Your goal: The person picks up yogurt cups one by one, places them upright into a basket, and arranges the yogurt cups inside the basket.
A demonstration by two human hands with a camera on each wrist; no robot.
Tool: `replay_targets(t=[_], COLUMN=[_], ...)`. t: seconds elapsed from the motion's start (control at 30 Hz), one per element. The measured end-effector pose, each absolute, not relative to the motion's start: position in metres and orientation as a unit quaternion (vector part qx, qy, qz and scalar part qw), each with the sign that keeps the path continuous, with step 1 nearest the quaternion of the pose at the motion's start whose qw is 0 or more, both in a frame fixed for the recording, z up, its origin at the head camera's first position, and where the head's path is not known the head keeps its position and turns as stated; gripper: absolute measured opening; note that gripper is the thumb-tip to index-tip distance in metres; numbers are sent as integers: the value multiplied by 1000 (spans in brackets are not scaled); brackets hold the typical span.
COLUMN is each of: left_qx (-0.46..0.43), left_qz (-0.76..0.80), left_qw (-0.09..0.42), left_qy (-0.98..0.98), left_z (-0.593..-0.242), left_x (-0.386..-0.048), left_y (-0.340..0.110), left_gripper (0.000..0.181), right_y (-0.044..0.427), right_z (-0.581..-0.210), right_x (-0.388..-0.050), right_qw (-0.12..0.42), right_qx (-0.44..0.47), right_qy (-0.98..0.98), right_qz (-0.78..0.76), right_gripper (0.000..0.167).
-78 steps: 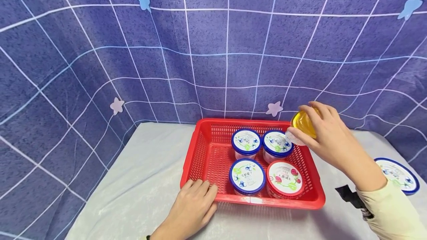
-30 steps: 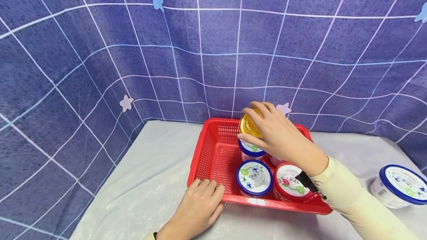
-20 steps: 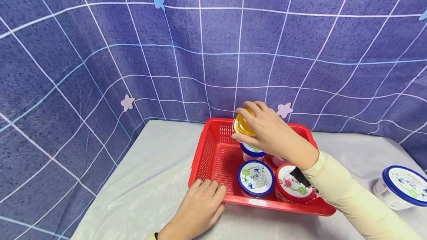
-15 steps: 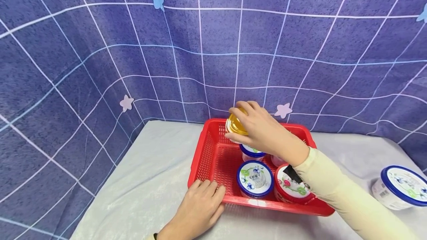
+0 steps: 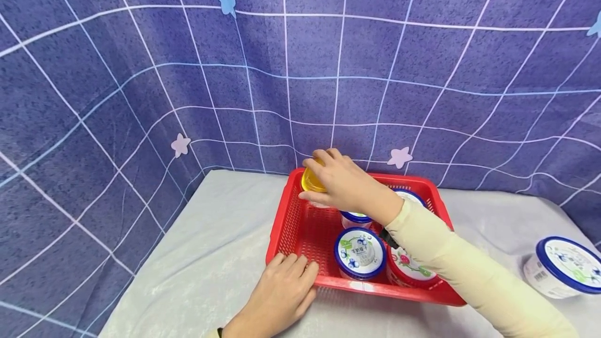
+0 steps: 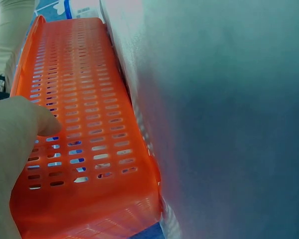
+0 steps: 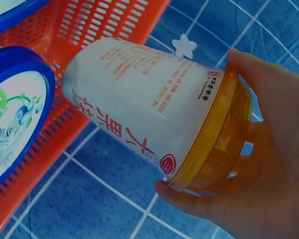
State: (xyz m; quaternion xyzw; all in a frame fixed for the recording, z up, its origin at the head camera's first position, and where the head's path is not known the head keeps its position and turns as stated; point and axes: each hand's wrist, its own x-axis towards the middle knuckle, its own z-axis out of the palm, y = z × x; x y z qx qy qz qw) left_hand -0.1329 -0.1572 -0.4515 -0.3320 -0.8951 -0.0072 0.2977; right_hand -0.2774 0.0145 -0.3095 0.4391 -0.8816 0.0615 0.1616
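Note:
My right hand (image 5: 345, 181) grips a white cup with a clear yellow lid (image 5: 311, 181) by its lid, at the far left corner of the red basket (image 5: 366, 287). In the right wrist view the cup (image 7: 139, 99) tapers toward its base and bears orange print; fingers and thumb lie around the lid. Whether its base touches the basket floor I cannot tell. My left hand (image 5: 281, 286) holds the basket's near left rim, its thumb outside the wall in the left wrist view. Beside the cup, a blue-lidded tub (image 5: 357, 218) is partly hidden by my right hand.
The basket also contains a front blue-lidded tub (image 5: 360, 253), a red-lidded tub (image 5: 410, 267) and a back-right blue-lidded tub (image 5: 410, 196), the latter two partly behind my sleeve. Another blue-lidded tub (image 5: 568, 265) stands on the cloth at right. A blue patterned curtain (image 5: 310, 93) hangs behind.
My right hand has carried the yellow-lidded cup leftward from the basket's right side, over the back tubs, and down into the far left corner. The left hand keeps its hold on the rim.

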Motion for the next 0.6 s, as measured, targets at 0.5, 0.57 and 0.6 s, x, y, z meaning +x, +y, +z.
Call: replay_targets(t=[0.5, 0.57, 0.6], left_qx=[-335, -336, -335], left_qz=[0, 4, 3], left_qw=[298, 302, 300], left_qy=[-894, -892, -893], left_z=[-453, -452, -452], left_x=[-133, -133, -133], left_y=[-157, -157, -157], left_gripper=[20, 21, 21], right_y=[-13, -15, -17], right_z=[-336, -340, -341], right_x=[-298, -301, -302], right_qw=[104, 87, 74], right_qx=[424, 418, 415], right_qy=[-900, -904, -906], right_qz=[-5, -9, -12], right_gripper=[66, 66, 66])
